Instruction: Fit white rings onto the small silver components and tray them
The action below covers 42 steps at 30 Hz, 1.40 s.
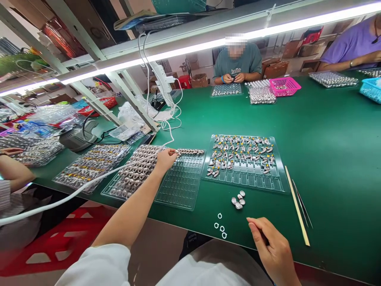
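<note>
My left hand (165, 157) reaches out over a clear plastic tray (181, 186), its fingers pinched on a small metal part at the tray's far edge, beside a row of the same parts (191, 151). My right hand (272, 248) rests near the table's front edge with its fingers curled; what they hold, if anything, is hidden. Just left of it lie three small white rings (220, 228) and a little cluster of metal caps (238, 200). A second tray (247, 163) with several metal pieces sits ahead.
A wooden stick (297, 206) and thin tweezers (303, 203) lie to the right on the green table (327, 131). Trays of parts (92, 165) stand at the left, crossed by a white cable (89, 184). Two people sit across; a pink basket (285, 86) stands there.
</note>
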{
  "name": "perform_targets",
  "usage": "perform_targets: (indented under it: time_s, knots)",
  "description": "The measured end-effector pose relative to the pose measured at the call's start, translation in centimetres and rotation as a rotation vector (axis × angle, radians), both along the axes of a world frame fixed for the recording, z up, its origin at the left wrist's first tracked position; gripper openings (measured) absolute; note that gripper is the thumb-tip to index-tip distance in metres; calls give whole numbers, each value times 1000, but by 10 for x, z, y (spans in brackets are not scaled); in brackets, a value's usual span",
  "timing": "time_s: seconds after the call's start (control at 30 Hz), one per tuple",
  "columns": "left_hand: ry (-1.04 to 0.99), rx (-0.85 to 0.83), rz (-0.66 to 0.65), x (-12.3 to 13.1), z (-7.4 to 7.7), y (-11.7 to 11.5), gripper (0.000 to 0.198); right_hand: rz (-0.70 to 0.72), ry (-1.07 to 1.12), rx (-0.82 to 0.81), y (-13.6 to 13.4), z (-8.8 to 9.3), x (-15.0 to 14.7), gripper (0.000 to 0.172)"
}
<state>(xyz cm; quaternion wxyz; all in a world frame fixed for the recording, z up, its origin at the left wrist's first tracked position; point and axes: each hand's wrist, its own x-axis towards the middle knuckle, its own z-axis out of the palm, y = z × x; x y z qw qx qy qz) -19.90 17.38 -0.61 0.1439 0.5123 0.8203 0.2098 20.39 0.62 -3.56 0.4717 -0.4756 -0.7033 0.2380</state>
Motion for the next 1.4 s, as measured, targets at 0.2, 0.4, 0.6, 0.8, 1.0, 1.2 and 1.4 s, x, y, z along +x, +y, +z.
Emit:
perform_targets:
  time_s: [0.2,0.4,0.6,0.8,1.0,1.2,1.4]
  knots:
    - [104,-40,-24,0,4,1,25,61,-9,-5,-1,2,-1,20]
    - [166,-49,-54,3,0,2,28,45,-19,8,-1,1,0,21]
    - [194,-38,-62,5,-3,4,23,65,-60,-1,-2,-2,2,22]
    - [211,-21,-56,8,-6,6,26,82,-60,-11,-4,-12,3,19]
    - [198,-9,-38,8,-9,6,26,91,-71,-38,-7,-16,5,21]
    - [174,28,-24,2,-5,-1,26,80,-45,-47,-6,-27,5,21]
    - [71,102,-130,53,10,-42,35,81,-40,-53,-4,-19,0,19]
